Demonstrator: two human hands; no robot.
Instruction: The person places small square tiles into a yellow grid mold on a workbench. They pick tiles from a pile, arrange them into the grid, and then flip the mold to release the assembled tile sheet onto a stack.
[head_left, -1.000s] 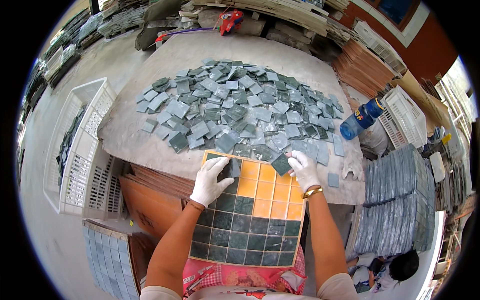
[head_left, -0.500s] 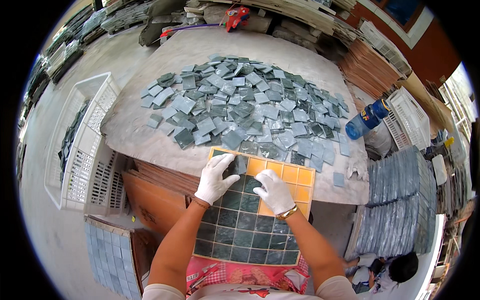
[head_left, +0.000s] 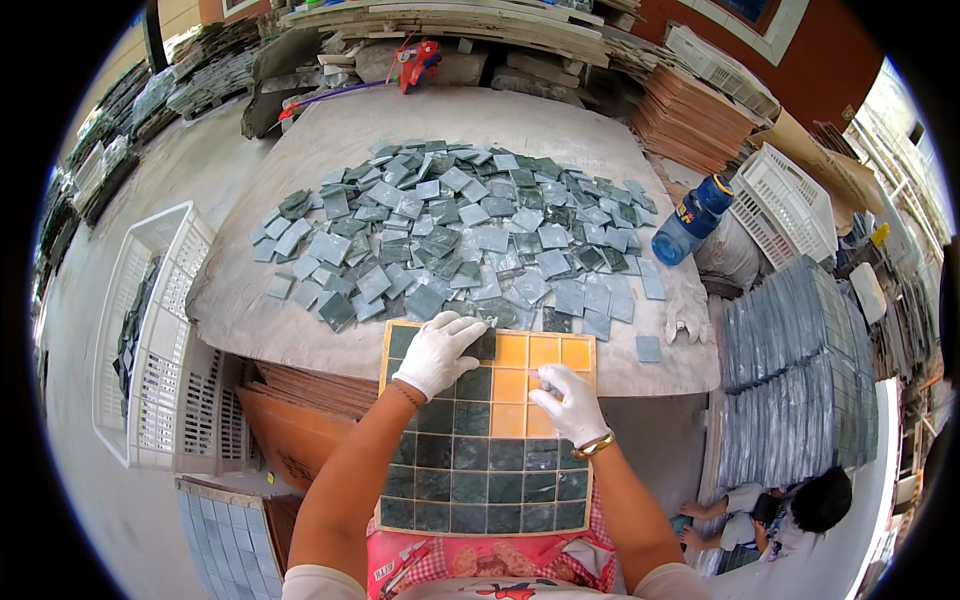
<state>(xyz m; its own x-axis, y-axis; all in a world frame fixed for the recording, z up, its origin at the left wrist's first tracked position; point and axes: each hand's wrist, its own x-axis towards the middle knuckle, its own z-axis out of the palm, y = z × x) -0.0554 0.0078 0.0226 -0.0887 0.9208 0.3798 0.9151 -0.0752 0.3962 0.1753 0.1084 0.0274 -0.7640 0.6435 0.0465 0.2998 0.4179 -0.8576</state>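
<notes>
– Head view: what is being touched by the left hand?
– A dark tile at the far end of the yellow grid board is being touched by its gloved fingertips; whether that tile is being gripped cannot be told.
– And the right hand?
– It is being held half curled over the bare yellow cells; whether anything is being pinched in it cannot be told.
– Where is the board being held?
– Just in front of the body: the near edge of the pale table is being overlapped by its far end, and the pink apron is being partly hidden by its near end.
– What is being blocked?
– Some cells are being covered by both hands. Just beyond, the middle of the table is being taken up by a loose tile pile, and the right edge by a blue bottle.
– And farther out?
– The floor at left is being occupied by a white basket, the space below the table's front by brown boards. The right side is being lined by stacked tile sheets, below which another person is being seen.
</notes>
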